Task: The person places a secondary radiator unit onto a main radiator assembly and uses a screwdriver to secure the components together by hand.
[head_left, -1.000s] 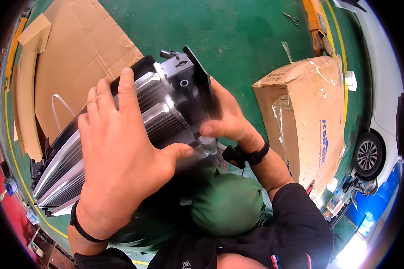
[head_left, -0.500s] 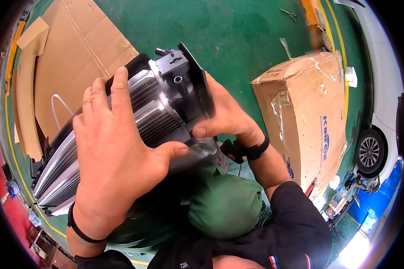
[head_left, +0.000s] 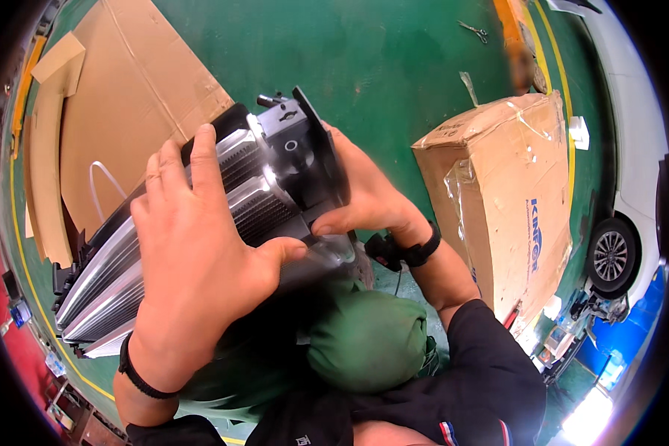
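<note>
A car radiator assembly [head_left: 259,204], with silver finned layers and black plastic end parts, stands edge-up in front of me, slanting from lower left to upper right. My left hand [head_left: 201,241] lies across its narrow side, fingers over the far edge and thumb by the near edge. At the right end, my right hand [head_left: 360,186] wraps round the black end piece [head_left: 299,160], thumb in front and fingers hidden behind it. Part of the near face is blurred and dark. My green-clad knee [head_left: 368,338] is just below.
Flattened cardboard [head_left: 134,89] lies on the green floor at the far left, with a white strap [head_left: 105,178] on it. A taped cardboard box [head_left: 509,193] stands at right. Scissors [head_left: 473,31] lie farther off. A white car [head_left: 632,134] is at the right edge.
The whole view has shifted slightly. The radiator's right end and both hands sit a little lower in the picture, and the grip looks the same.
</note>
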Tool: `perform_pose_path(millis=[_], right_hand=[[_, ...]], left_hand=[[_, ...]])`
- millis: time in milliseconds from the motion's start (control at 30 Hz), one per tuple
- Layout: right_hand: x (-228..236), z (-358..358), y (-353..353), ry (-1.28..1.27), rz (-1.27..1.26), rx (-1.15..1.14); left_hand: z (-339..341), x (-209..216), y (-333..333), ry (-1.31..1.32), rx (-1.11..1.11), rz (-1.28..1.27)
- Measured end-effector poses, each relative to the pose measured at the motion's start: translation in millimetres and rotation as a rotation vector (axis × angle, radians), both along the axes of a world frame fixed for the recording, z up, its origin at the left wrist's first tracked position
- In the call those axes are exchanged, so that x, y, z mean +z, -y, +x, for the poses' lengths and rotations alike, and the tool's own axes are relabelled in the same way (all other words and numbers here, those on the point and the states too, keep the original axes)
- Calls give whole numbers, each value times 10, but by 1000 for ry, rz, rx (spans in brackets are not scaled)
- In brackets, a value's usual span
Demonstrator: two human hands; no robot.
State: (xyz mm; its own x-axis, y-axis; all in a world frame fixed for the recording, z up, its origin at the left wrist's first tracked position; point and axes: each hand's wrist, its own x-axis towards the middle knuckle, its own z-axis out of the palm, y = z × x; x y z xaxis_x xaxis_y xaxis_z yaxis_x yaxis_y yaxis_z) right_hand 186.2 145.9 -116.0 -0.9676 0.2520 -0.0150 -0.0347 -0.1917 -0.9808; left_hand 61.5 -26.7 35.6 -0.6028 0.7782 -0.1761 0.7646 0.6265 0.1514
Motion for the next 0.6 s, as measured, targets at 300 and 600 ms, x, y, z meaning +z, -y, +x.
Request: perform_pose_path(millis=[300, 600], right_hand=[[19, -14, -2, -57, 31, 4], [-46, 2, -79, -35, 196, -26]], left_hand=[[34, -21, 39, -30, 8, 14], [-58, -21, -45, -26, -31, 8]])
